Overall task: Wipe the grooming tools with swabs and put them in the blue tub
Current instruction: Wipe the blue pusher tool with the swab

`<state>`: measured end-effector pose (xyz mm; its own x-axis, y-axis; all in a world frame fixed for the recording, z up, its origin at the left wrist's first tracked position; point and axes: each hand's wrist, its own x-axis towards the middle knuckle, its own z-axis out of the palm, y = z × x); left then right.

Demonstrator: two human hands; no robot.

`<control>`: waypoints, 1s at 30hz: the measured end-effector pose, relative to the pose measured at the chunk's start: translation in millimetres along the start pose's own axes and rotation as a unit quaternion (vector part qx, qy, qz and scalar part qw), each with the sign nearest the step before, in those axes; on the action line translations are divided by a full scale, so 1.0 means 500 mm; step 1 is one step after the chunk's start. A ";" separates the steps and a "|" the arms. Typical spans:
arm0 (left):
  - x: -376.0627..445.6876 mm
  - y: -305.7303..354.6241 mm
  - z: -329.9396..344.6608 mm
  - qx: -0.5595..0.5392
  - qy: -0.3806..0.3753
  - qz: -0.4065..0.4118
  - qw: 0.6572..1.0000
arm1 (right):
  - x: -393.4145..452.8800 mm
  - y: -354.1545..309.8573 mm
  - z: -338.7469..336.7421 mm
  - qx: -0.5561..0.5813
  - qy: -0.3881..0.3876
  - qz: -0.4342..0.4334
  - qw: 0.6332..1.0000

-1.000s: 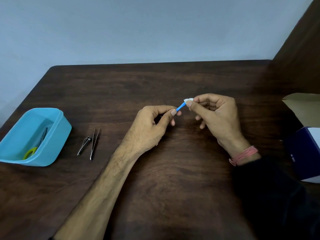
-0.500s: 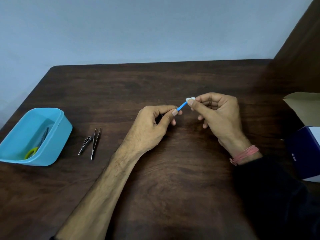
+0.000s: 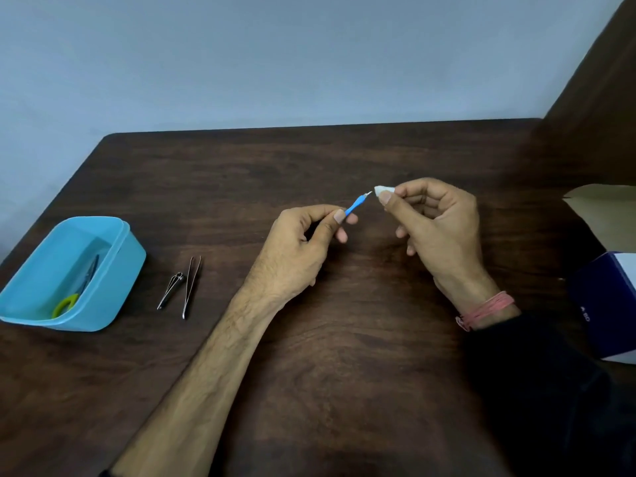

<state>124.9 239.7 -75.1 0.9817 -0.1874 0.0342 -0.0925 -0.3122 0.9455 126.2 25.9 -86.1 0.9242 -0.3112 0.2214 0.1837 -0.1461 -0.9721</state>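
Separating from the blue-handled tool (image 3: 354, 204), the white swab (image 3: 382, 191) now sits just clear of its metal tip; left hand (image 3: 299, 246) pinches the handle, right hand (image 3: 437, 228) pinches the swab; wiping appears finished, so the blue tub (image 3: 127, 266), holding scissors (image 3: 81, 287), is probably next; nail clipper (image 3: 171, 290) and tweezers (image 3: 191, 287) await beside it.

From my remote seat, the boxes (image 3: 605, 304) run off the right edge, and the tub (image 3: 130, 270) wall hides part of the scissors (image 3: 77, 290).
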 end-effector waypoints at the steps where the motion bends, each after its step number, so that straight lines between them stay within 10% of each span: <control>1: 0.001 0.002 0.000 -0.009 0.005 -0.008 1.000 | 0.001 0.001 -0.001 0.010 0.001 -0.006 1.000; 30: 0.000 -0.006 -0.002 0.007 -0.016 0.042 0.999 | 0.005 0.012 0.000 -0.017 -0.091 0.013 0.996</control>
<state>125.4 241.4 -77.9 0.9643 -0.2441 0.1027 -0.1774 -0.3075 0.9349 129.7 24.1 -91.3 0.9745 -0.1404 0.1750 0.1498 -0.1736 -0.9734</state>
